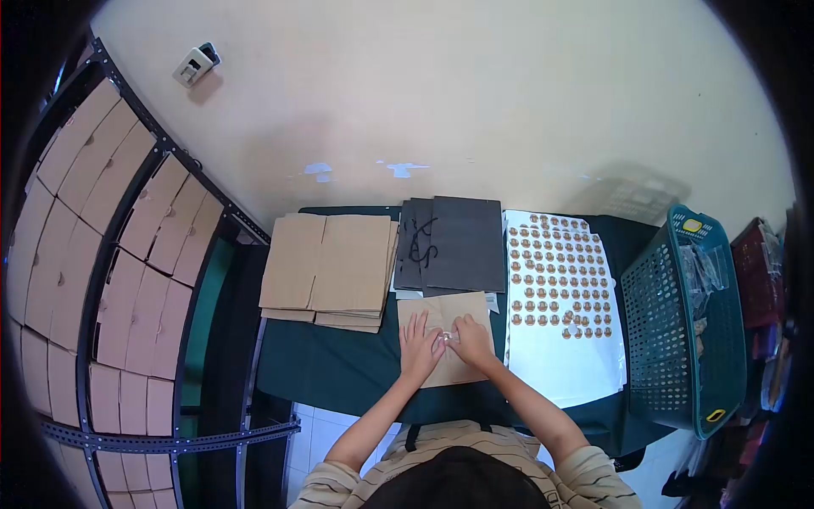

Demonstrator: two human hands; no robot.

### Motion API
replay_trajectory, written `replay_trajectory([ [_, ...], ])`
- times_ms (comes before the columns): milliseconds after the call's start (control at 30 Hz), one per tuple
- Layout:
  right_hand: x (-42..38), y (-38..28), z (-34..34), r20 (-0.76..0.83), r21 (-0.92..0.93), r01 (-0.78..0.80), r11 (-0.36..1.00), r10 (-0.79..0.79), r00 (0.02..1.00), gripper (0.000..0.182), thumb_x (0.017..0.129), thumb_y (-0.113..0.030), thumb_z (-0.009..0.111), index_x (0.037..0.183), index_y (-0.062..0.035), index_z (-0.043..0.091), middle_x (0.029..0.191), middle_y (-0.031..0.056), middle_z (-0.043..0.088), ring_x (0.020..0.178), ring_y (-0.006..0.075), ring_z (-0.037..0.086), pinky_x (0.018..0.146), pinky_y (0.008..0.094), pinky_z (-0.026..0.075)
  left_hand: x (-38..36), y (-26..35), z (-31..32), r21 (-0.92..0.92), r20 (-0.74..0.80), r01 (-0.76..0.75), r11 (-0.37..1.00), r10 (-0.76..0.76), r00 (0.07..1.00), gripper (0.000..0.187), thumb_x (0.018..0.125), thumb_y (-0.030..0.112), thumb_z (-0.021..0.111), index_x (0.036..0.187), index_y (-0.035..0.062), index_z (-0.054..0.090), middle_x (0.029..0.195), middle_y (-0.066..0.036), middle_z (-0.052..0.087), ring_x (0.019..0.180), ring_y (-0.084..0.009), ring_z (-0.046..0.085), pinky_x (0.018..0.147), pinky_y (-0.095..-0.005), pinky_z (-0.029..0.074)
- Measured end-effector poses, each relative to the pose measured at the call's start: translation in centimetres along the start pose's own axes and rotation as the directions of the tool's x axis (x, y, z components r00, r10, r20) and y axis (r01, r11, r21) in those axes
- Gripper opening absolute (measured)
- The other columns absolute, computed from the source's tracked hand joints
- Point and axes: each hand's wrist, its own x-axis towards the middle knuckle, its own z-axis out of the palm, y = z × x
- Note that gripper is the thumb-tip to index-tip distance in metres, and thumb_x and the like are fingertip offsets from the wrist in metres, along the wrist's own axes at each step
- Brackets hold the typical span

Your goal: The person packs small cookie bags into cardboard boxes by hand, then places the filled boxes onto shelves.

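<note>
A brown paper piece (465, 370) lies on the dark green cloth at the table's front middle. My left hand (419, 346) rests on its left part with the fingers spread. At its right part is my right hand (471, 341), fingers bent and drawn together near a small, clear, shiny thing (449, 338) between the two hands. What the right fingers grip, if anything, is too small to make out. Black flat bags (465, 242) lie just behind the paper. To the right are white sheets (564, 369) with rows of round brown stickers.
Stacked flat brown cardboard (349, 263) lies at the table's left. A green basket (666, 339) with clear plastic packs stands at the right edge. Metal shelving (85, 339) full of cardboard boxes rises on the left. Behind is a wall (475, 102).
</note>
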Motion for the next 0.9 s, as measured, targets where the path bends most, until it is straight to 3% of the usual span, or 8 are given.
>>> replay_trajectory([
  [233, 0.0, 0.7, 0.1, 0.001, -0.011, -0.013, 1.0, 0.013, 1.0, 0.024, 0.068, -0.013, 0.069, 0.083, -0.0056, 0.052, 0.081, 0.0126, 0.051, 0.072, 0.0317, 0.054, 0.067, 0.04, 0.042, -0.2, -0.4, -0.3, -0.001, 0.016, -0.013, 1.0, 0.013, 1.0, 0.028, 0.077, 0.023, 0.06, 0.101, 0.0107, 0.058, 0.135, -0.015, 0.035, 0.128, -0.0359, 0.026, 0.102, -0.0517, 0.017],
  [333, -0.7, 2.1, -1.4, 0.004, 0.476, -0.055, 0.878, 0.06, 0.998, 0.024, 0.069, -0.012, 0.068, 0.087, -0.0034, 0.055, 0.086, 0.0105, 0.052, 0.076, 0.0271, 0.053, 0.074, 0.036, 0.042, -0.8, -1.3, -1.1, -0.217, -0.026, 0.08, 0.973, -0.088, 0.996, 0.044, 0.079, 0.022, 0.058, 0.119, 0.0078, 0.045, 0.136, -0.017, 0.031, 0.127, -0.0381, 0.025, 0.101, -0.0526, 0.021],
  [500, -3.6, 3.9, -1.7, -0.374, 0.131, -0.057, 0.99, 0.103, 0.922, 0.043, 0.067, -0.02, 0.072, 0.099, 0.0001, 0.051, 0.095, 0.015, 0.05, 0.092, 0.0263, 0.048, 0.08, 0.0335, 0.04, -2.8, -0.5, -1.9, -0.147, -0.075, 0.239, 0.96, -0.252, 0.965, 0.067, 0.079, 0.028, 0.059, 0.135, 0.008, 0.027, 0.139, -0.023, 0.023, 0.123, -0.0421, 0.03, 0.099, -0.0512, 0.026],
  [567, -4.4, 5.2, -0.1, -0.347, 0.368, -0.17, 0.914, 0.305, 0.887, 0.06, 0.068, -0.027, 0.073, 0.113, 0.0012, 0.045, 0.105, 0.0174, 0.047, 0.099, 0.0294, 0.047, 0.078, 0.0363, 0.044, -3.0, -0.7, -1.5, -0.292, 0.005, 0.355, 0.888, -0.37, 0.929, 0.07, 0.08, 0.031, 0.059, 0.137, 0.0074, 0.024, 0.139, -0.025, 0.022, 0.123, -0.0426, 0.032, 0.097, -0.0462, 0.032],
  [700, -4.8, 6.2, 1.9, 0.114, 0.705, -0.462, 0.538, 0.556, 0.823, 0.068, 0.072, -0.035, 0.071, 0.118, 0.0047, 0.04, 0.108, 0.0186, 0.05, 0.086, 0.0234, 0.055, 0.075, 0.0343, 0.046, -3.1, -1.7, 0.0, -0.343, 0.041, 0.36, 0.867, -0.369, 0.928, 0.073, 0.081, 0.034, 0.06, 0.138, 0.0091, 0.022, 0.137, -0.026, 0.025, 0.122, -0.0415, 0.033, 0.096, -0.0397, 0.036],
  [767, -4.7, 6.4, 2.0, 0.111, 0.645, -0.477, 0.598, 0.543, 0.832, 0.066, 0.073, -0.034, 0.07, 0.118, 0.0043, 0.039, 0.109, 0.0177, 0.05, 0.091, 0.0226, 0.054, 0.077, 0.0335, 0.045, -3.3, -1.9, 0.0, -0.322, 0.028, 0.363, 0.874, -0.375, 0.927, 0.074, 0.08, 0.033, 0.061, 0.138, 0.0069, 0.022, 0.136, -0.025, 0.028, 0.122, -0.0381, 0.036, 0.096, -0.0382, 0.035],
  [833, -4.8, 6.5, 1.9, 0.099, 0.576, -0.472, 0.668, 0.516, 0.851, 0.065, 0.075, -0.032, 0.068, 0.119, 0.004, 0.039, 0.111, 0.0169, 0.05, 0.095, 0.0217, 0.053, 0.08, 0.0327, 0.044, -3.3, -2.0, 0.1, -0.682, 0.062, 0.364, 0.635, -0.445, 0.893, 0.075, 0.081, 0.032, 0.061, 0.137, 0.0031, 0.021, 0.136, -0.021, 0.032, 0.122, -0.0315, 0.038, 0.097, -0.0353, 0.035],
  [900, -5.5, 6.3, 1.5, 0.168, 0.772, -0.399, 0.494, 0.447, 0.879, 0.06, 0.081, -0.036, 0.061, 0.123, -0.0003, 0.037, 0.117, 0.0143, 0.048, 0.107, 0.0228, 0.048, 0.09, 0.0309, 0.038, -3.6, -2.7, 0.3, -0.784, 0.145, 0.42, 0.457, -0.522, 0.84, 0.074, 0.082, 0.029, 0.062, 0.137, 0.0009, 0.022, 0.135, -0.016, 0.035, 0.121, -0.0255, 0.039, 0.097, -0.0324, 0.034],
])
